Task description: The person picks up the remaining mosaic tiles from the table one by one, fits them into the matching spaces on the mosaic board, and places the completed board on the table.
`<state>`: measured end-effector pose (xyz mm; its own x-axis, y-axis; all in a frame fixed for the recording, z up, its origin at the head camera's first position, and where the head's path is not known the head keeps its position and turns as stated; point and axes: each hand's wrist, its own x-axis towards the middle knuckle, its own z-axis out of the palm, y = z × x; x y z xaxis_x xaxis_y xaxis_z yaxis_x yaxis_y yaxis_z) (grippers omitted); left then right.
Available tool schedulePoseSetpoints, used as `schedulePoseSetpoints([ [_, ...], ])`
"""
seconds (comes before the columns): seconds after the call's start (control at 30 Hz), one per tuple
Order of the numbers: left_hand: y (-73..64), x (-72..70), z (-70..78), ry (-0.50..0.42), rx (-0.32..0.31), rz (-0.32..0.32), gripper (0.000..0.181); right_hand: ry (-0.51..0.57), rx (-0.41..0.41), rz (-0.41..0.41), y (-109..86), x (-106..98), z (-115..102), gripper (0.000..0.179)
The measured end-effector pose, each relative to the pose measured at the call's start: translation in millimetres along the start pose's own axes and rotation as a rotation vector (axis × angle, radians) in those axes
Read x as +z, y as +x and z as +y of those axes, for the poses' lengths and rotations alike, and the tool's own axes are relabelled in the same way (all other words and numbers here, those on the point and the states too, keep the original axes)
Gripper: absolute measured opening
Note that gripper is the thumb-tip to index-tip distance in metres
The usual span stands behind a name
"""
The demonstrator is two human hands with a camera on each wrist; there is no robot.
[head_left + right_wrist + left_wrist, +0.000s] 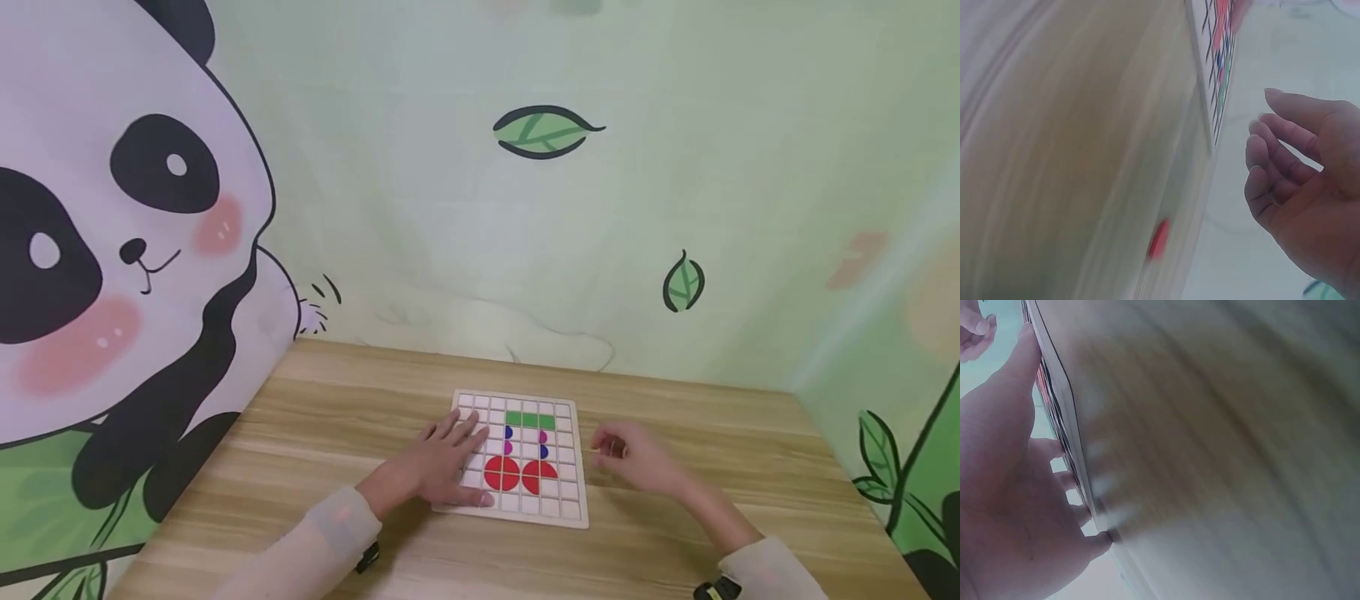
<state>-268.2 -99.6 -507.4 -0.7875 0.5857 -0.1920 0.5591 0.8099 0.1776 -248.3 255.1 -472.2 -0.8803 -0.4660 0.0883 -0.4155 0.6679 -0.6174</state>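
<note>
A white square grid board [567, 508] lies on the table with coloured tiles in its cells. A green row [530, 420] is near its far edge, with small blue and magenta half-circles below. Nearer stand a full red circle [502, 473] and three quarters of another [536, 476]. My left hand [446, 462] rests on the board's left side, fingers spread. Right of the board, my right hand [633, 454] hovers with loosely curled fingers; the right wrist view shows a gap between thumb and fingertips. In that view a small blurred red piece [1159, 239] appears against the table.
The wood-grain table [337, 392] extends on both sides of the board. Behind it rises a pale green wall [420, 208] printed with leaves and a large panda [247, 192] on the left.
</note>
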Motion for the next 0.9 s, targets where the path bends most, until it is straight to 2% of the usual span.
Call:
schedulePoseSetpoints([
  [0.2, -0.9, -1.4, 1.2, 0.010, -0.003, 0.004, 0.113, -0.029, 0.033, 0.056, -18.6, -22.1, 26.9, 0.008],
  [0.37, -0.7, -1.3, 1.3, 0.018, 0.002, 0.004, 0.113, -0.059, 0.032, 0.103, -32.4, -28.9, 50.2, 0.010],
  [0.47, 0.1, -0.4, 1.9, 0.020, 0.001, 0.001, 0.113, -0.054, 0.032, 0.089, -41.3, -30.9, 62.6, 0.010],
  [0.7, -0.5, 0.0, 2.9, 0.011, -0.004, -0.004, 0.113, 0.014, 0.077, -0.017, -57.6, -33.8, 74.6, 0.014],
  [0.9, 0.4, 0.4, 1.8, 0.007, -0.005, -0.004, 0.113, 0.047, 0.082, -0.015, -62.1, -30.9, 75.6, 0.015],
])
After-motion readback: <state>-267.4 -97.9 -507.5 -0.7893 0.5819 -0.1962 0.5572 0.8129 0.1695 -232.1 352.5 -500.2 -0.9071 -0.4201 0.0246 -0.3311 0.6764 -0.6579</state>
